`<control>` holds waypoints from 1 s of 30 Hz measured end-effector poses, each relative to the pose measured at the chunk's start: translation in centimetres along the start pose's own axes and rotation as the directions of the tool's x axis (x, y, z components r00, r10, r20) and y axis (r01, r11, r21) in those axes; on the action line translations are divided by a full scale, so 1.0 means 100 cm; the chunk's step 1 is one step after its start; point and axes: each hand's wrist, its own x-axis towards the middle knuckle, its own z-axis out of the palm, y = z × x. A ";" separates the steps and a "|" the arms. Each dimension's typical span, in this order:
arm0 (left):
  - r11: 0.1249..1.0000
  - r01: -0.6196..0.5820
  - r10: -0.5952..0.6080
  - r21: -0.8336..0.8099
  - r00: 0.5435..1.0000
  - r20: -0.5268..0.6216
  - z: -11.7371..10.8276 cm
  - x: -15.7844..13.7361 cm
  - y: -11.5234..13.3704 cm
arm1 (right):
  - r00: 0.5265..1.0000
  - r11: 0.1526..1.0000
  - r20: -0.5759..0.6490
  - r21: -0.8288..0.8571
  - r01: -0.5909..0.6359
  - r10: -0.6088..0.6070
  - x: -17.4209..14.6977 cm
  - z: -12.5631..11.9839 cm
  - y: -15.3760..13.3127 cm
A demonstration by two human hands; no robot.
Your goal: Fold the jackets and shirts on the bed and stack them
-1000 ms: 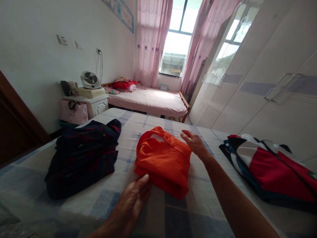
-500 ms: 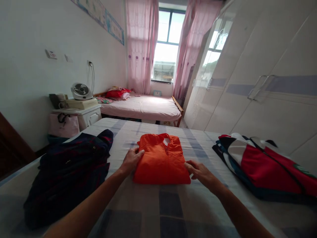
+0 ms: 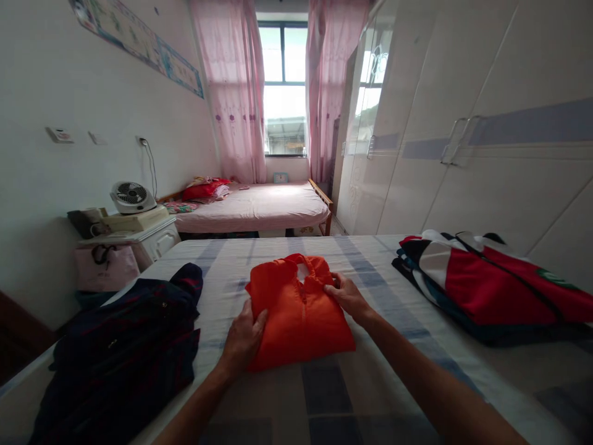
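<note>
Orange zip-neck jacket point(image 3: 301, 322) lies folded midway across the near checked bedsheet point(image 3: 222, 259), left hand point(image 3: 243, 334) and right hand point(image 3: 351, 298) grasping its opposite sides, apparently to keep the layers aligned.

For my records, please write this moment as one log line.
left hand: on orange garment, left edge | right hand: on its upper right edge | dark garment: left

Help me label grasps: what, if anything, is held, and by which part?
The orange top: left grip at its left edge, right grip at its upper right edge. Whether either pinches it cannot be told.
</note>
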 end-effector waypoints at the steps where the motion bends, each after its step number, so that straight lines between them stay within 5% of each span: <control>1: 0.989 -0.002 0.003 0.148 1.000 -0.011 -0.002 0.001 -0.001 | 1.000 0.999 -0.012 -0.054 -0.011 0.010 0.000 -0.002 0.002; 5: 0.845 -0.234 0.318 0.482 0.943 -0.100 -0.009 0.005 0.023 | 0.992 0.977 -0.125 -0.212 0.007 -0.034 0.012 -0.017 -0.004; 9: 0.685 -0.625 0.577 0.374 0.779 0.244 0.002 0.002 0.051 | 0.990 0.955 -0.116 -0.296 0.039 -0.077 0.039 -0.024 -0.016; 11: 0.638 -0.716 0.602 0.283 0.693 0.397 0.014 -0.001 0.047 | 0.995 0.939 -0.061 -0.340 0.058 -0.083 0.051 -0.019 -0.017; 13: 0.641 -0.731 0.582 0.235 0.662 0.472 0.025 -0.003 0.034 | 0.996 0.920 -0.010 -0.384 0.075 -0.085 0.062 -0.010 -0.015; 18: 0.681 -0.695 0.539 0.231 0.689 0.485 0.031 -0.001 0.015 | 0.990 0.868 -0.076 -0.491 0.065 -0.117 0.066 0.011 -0.030; 21: 0.742 -0.602 0.505 0.295 0.791 0.346 0.022 0.009 0.016 | 0.963 0.803 -0.101 -0.578 0.146 -0.248 0.044 0.018 -0.049; 24: 0.766 -0.490 0.450 0.416 0.871 0.197 0.015 0.025 0.005 | 0.915 0.658 0.067 -0.674 0.335 -0.397 0.014 0.028 -0.052; 26: 0.781 -0.429 0.382 0.454 0.903 0.197 0.017 0.033 -0.011 | 0.921 0.621 0.187 -0.691 0.370 -0.342 -0.003 0.036 -0.039; 30: 0.806 -0.390 0.322 0.444 0.920 0.224 0.025 0.040 -0.036 | 0.958 0.693 0.253 -0.667 0.273 -0.135 -0.013 0.046 -0.010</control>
